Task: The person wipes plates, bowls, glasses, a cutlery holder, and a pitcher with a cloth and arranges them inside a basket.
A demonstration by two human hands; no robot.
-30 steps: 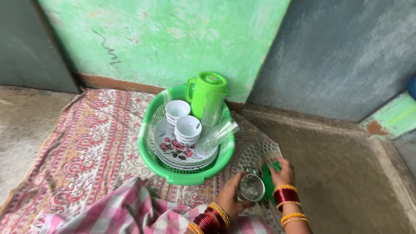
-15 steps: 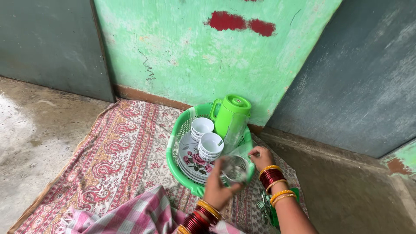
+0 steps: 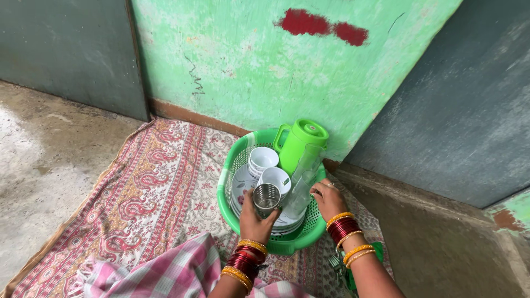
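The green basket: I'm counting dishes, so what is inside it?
Inside the green basket: white cups, flowered plates, a green jug and clear glasses. The hands and cups cover most plates, so their number cannot be told.

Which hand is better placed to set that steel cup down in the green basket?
Left. The left hand already grips the steel cup over the green basket; the right hand is busy at the clear glasses.
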